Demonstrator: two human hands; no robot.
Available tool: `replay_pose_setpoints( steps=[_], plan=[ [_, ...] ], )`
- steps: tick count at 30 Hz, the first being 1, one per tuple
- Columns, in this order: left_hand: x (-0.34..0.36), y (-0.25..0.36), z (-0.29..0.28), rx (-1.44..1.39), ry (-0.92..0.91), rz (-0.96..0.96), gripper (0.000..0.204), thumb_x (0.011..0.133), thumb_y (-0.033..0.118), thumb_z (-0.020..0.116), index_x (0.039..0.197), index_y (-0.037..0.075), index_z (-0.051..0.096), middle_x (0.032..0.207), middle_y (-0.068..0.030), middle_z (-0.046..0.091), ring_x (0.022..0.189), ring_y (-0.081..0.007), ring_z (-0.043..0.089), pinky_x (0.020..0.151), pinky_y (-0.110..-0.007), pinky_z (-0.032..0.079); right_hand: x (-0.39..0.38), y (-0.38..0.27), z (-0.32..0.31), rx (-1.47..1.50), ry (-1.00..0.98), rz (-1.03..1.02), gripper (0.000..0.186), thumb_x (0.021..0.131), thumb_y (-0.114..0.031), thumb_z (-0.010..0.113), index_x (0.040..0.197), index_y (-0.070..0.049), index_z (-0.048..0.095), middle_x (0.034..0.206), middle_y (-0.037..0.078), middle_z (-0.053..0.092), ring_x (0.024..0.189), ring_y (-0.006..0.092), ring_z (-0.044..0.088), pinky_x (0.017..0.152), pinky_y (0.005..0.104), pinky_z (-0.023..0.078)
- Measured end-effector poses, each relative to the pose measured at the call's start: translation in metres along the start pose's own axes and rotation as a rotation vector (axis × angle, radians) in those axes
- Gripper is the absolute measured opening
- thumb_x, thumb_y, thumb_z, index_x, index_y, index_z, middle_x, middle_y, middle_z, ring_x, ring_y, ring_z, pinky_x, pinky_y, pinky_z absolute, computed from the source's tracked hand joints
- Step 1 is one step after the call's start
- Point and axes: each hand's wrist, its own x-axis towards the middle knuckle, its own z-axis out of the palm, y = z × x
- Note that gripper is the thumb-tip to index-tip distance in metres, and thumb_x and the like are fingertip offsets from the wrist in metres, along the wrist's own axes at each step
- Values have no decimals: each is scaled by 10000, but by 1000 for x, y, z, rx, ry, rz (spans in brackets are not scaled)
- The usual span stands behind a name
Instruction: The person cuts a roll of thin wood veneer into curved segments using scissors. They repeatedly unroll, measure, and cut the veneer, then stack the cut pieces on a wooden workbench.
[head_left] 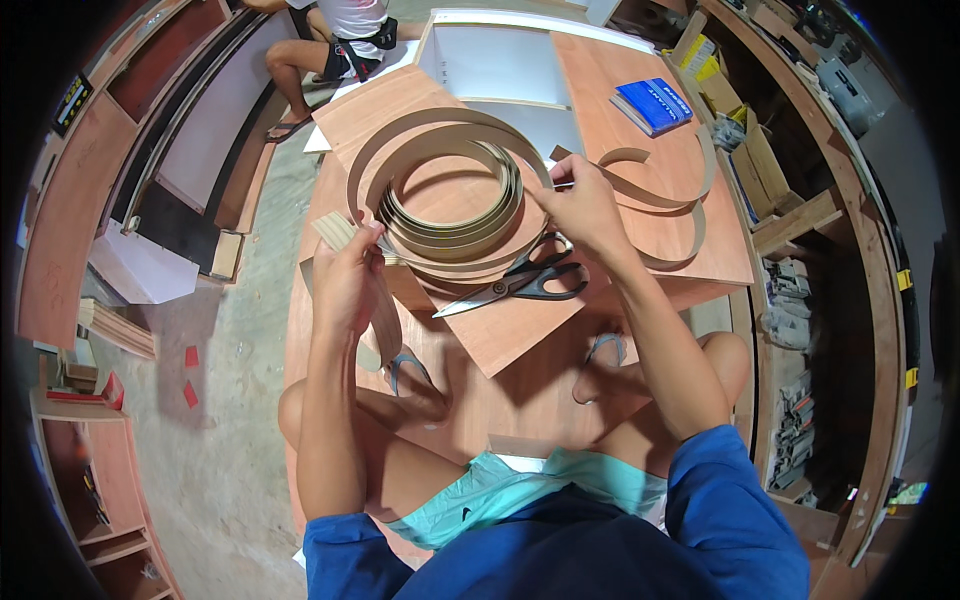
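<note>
A coil of flat beige edge-banding strip lies on a plywood board, its outer turns sprung loose. My left hand is closed at the coil's left side, pinching the strip, and a wood-grained length hangs below it. On the right, my right hand pinches the strip between thumb and fingers beside the coil. Another part of the strip curls in loops over the panel to the right. Black-handled scissors rest on the board just in front of the coil, blades slightly parted and pointing left.
A blue box sits on the wooden panel at the far right. Another person sits at the back left. Cabinet frames line the left, and shelving with cartons stands right. My sandalled feet are under the board's near side.
</note>
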Motion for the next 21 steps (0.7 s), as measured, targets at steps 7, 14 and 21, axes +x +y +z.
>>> replay_pose_setpoints(
  steps=[7,14,21],
  plan=[
    [6,-7,-6,-22,-77,11,156,955,109,693,1074,68,601,924,-6,641,754,-71,550,630,-245,402,-10,-3,-4,602,-64,82,492,866,-10,628,1333,92,512,1122,186,641,922,242,674,737,336,563],
    [5,-7,2,8,-124,16,189,950,128,722,1081,74,598,947,-18,653,769,-74,559,629,-249,411,3,-7,-13,-289,360,-491,342,819,-57,643,1133,70,686,895,283,720,860,383,734,825,461,574],
    [8,-9,-1,-71,-98,4,211,942,104,729,1098,61,593,924,-22,655,764,-79,557,630,-245,426,-2,-21,-29,-235,176,-217,424,816,-91,675,1200,83,631,1084,265,717,929,341,739,827,428,580]
  ],
)
